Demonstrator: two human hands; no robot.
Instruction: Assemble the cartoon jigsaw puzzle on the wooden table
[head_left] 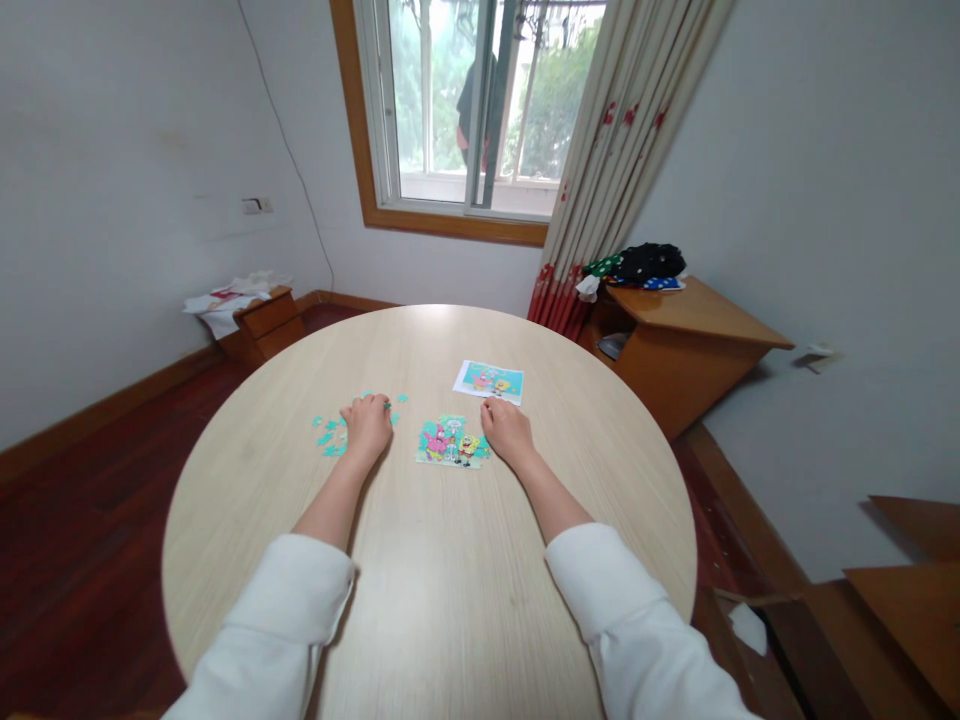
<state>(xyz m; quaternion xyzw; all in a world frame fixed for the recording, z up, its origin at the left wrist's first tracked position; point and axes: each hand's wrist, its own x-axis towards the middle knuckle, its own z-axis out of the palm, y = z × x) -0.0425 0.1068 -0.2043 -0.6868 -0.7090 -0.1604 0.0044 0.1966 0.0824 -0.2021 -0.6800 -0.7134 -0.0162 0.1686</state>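
A partly joined jigsaw puzzle (450, 445) lies flat at the middle of the round table, showing a pink and a yellow cartoon figure on teal. To its left, my left hand (367, 428) rests over loose teal puzzle pieces (328, 438), its fingers curled downward; whether a piece is between them is hidden. My right hand (508, 430) is closed beside the puzzle's upper right edge, with its fingertips out of sight under the knuckles. Just beyond that hand lies a printed reference picture (491, 380) with the same figures.
The pale wooden table (435, 600) has a rounded edge. Behind it are a window (465, 110) and a long curtain (607, 150). A wooden cabinet (690, 320) with cloths on top stands at the right, and a small wooden stand (266, 325) at the left.
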